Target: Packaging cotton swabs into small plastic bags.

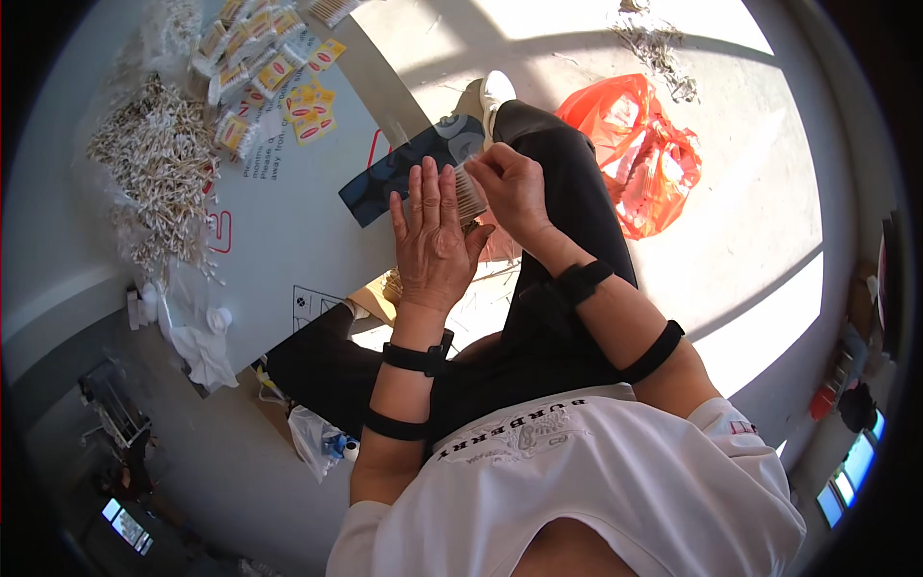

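My left hand (431, 240) lies flat, its fingers stretched out, over the near side of a dark blue strip (380, 183) at the table's edge. Just right of its fingers, a row of cotton swabs (467, 196) shows side by side, partly covered by the hand. My right hand (516, 194) is closed in a pinch at the right end of that row. What sits between its fingertips is too small to make out.
On the grey table (317, 207) lie a heap of loose cotton swabs (159, 168), several clear swab packs (260, 58) and yellow cards (311, 111). A red plastic bag (635, 154) rests on the floor to the right, and scraps (663, 58) lie farther off.
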`<action>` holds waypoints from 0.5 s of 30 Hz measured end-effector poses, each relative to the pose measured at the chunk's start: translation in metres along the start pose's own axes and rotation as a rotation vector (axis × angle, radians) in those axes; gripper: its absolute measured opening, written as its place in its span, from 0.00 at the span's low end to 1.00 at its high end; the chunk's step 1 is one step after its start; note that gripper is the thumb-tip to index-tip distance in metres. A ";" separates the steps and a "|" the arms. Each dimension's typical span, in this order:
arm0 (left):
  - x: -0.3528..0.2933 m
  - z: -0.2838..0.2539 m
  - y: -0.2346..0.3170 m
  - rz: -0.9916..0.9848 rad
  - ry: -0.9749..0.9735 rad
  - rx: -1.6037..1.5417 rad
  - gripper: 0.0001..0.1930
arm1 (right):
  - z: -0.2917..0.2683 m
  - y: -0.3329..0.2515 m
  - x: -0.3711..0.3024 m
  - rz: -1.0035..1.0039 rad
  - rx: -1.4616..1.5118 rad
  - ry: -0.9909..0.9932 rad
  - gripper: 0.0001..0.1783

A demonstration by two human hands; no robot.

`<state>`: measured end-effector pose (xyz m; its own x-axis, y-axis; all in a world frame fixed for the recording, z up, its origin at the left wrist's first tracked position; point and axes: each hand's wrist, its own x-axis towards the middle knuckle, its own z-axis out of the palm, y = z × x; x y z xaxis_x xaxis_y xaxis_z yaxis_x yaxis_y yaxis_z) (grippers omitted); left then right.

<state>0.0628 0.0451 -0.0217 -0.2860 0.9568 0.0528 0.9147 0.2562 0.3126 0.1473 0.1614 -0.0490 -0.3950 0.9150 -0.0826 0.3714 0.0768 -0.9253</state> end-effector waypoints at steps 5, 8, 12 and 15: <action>-0.002 0.009 0.009 -0.051 -0.007 0.017 0.43 | 0.003 0.010 0.000 0.047 0.042 -0.008 0.12; 0.000 0.014 0.007 -0.057 0.010 0.011 0.44 | 0.007 0.016 -0.001 0.052 0.080 0.000 0.12; -0.001 0.016 0.008 -0.063 -0.005 0.027 0.43 | 0.007 0.017 0.003 0.164 0.248 -0.031 0.16; -0.002 0.020 0.004 -0.040 0.049 0.064 0.43 | 0.009 0.016 -0.003 0.180 0.190 -0.077 0.21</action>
<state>0.0725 0.0467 -0.0398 -0.3345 0.9383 0.0881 0.9182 0.3034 0.2545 0.1472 0.1564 -0.0670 -0.4026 0.8737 -0.2732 0.2803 -0.1665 -0.9454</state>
